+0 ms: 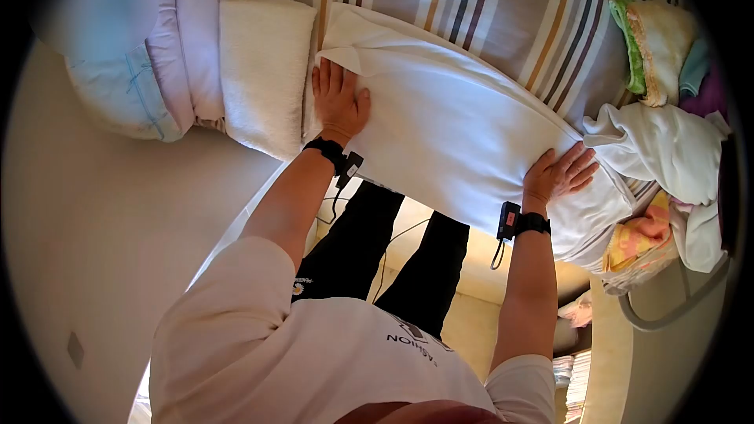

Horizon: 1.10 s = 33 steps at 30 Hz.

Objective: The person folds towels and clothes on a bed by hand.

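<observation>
A white cloth [448, 118] lies spread over the front edge of the bed, its left end folded over at the upper corner. My left hand [339, 102] rests flat on that left end, fingers apart and pointing away from me. At the other end, my right hand [556, 174] presses on the cloth with its fingers spread toward the right. Some loose creases run across the cloth near the right hand. Neither hand grips anything. Left of my left hand sits a folded cream towel [265, 71].
A striped bedsheet [503, 0] covers the bed beyond. Folded pink bedding [192, 39] and a light blue bundle [122, 94] are at far left. A crumpled white garment [660, 149], an orange patterned cloth [640, 234] and a green-edged towel [652, 47] lie at right.
</observation>
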Tool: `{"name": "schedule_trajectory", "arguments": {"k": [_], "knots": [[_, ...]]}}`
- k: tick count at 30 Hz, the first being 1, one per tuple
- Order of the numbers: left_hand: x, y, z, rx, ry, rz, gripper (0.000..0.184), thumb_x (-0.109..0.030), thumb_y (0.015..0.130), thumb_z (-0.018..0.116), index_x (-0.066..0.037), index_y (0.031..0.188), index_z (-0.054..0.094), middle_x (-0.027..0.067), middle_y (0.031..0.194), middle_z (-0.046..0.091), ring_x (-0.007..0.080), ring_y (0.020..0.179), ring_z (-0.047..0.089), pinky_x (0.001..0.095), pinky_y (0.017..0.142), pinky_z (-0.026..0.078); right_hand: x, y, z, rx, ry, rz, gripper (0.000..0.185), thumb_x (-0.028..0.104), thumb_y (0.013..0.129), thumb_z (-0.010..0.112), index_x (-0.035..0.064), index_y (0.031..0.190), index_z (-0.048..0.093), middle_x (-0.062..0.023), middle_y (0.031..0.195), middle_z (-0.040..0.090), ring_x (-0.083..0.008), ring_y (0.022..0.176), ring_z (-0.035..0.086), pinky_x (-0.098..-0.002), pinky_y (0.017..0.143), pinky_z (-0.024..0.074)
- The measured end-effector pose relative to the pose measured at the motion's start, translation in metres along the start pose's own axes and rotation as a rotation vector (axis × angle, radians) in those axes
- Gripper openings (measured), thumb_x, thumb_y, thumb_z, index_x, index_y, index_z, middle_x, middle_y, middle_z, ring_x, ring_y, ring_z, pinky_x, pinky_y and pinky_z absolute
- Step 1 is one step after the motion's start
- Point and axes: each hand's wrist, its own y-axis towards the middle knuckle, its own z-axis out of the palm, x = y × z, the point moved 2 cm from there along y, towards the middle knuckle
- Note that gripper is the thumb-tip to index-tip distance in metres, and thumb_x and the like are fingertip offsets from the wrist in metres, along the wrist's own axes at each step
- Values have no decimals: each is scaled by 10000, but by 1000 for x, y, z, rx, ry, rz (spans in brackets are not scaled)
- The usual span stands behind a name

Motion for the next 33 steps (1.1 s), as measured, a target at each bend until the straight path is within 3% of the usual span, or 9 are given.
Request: {"name": "schedule_trajectory", "arguments": {"k": [13,17,22,33], "knots": [[0,1,1,-47,77,113,562,-295,803,461,11,1275,452,268,1363,385,485,1291,292,610,1043,213,-2,-3,-2,-16,14,-6,605,417,884,455,125,1409,383,-154,1499,276,-436,1383,158,-580,1086,125],[-4,0,-2,-107,66,132,549,-286,801,462,-3,1270,461,261,1346,406,476,1286,302,606,1036,225,-4,-7,0,-50,33,-21,617,438,878,458,135,1410,385,-150,1495,288,-435,1376,178,-577,1086,129],[-1,-3,3,-140,-8,125,578,-291,792,495,-90,1330,429,195,1393,383,436,1313,283,594,1047,216,-7,-8,4,-125,20,-58,615,466,878,450,157,1408,398,-140,1486,308,-437,1356,221,-577,1065,167],[6,-7,7,-172,42,135,601,-265,792,492,-77,1356,401,206,1411,367,421,1305,303,583,1047,218,6,-38,-7,-73,28,-63,614,462,918,450,147,1433,343,-143,1504,273,-420,1362,228,-531,1092,184]]}}
